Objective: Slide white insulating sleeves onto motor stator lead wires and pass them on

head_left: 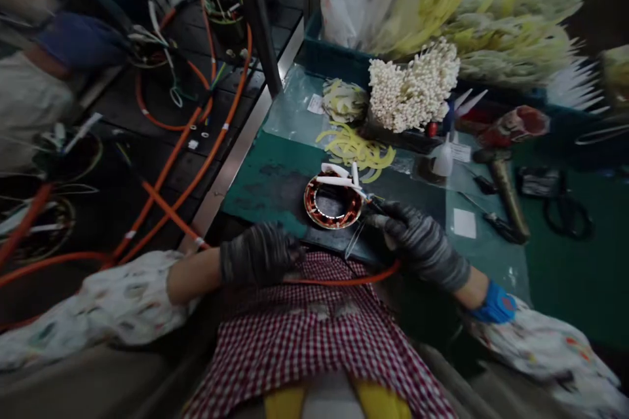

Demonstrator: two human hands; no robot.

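Holding, right hand (422,239), head view: pinched thin wires (372,200) between gloved fingertips at the right rim of the copper ring (311,208), perhaps to guide loose ends clear of the windings.
Left hand (260,254): hung low, left of the ring, fingers curled; could not tell whether clenched bare or around the orange cable (354,282) just beside.
Copper ring: lay flat near the front edge of the green table (275,163), probably for easy reach from both sides.
White tubes (334,181): rested across the ring's far rim, one tipped upright, seemingly to cover wire ends.
Yellow strips (361,149): lay loose just behind the ring, likely for quick picking.
White bundle (413,85): stood behind the strips.
Hammer (504,193): lay off to the right, apparently out of the way.
Co-worker's hand (81,42): showed blue-gloved and blurred at far left, well apart.
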